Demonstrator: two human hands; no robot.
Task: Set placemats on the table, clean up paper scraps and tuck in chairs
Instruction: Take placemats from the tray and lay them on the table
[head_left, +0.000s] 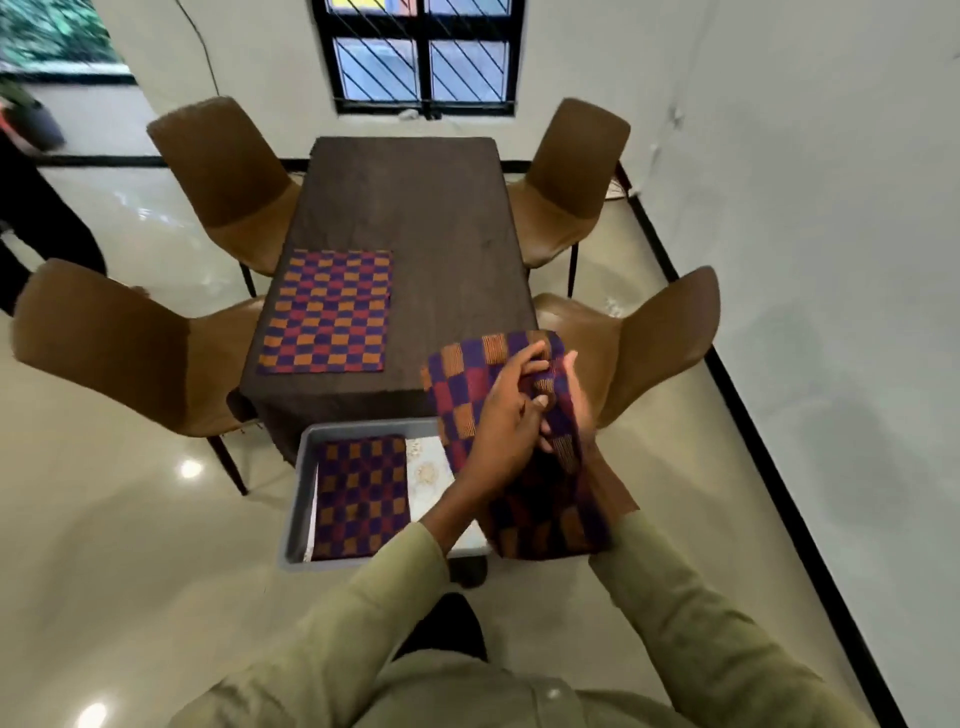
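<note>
Both hands' fingers (524, 364) grip a checkered placemat (519, 441) above the grey tray (298, 499), chairs (639, 338) flanking the table (415, 208).

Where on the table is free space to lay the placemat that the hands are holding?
The table has one placemat, on its near left part. The near right part, beside the right front chair, is bare, and so is the whole far half toward the window. The folded placemat held by the left hand and right hand already hangs over the near right corner.
</note>
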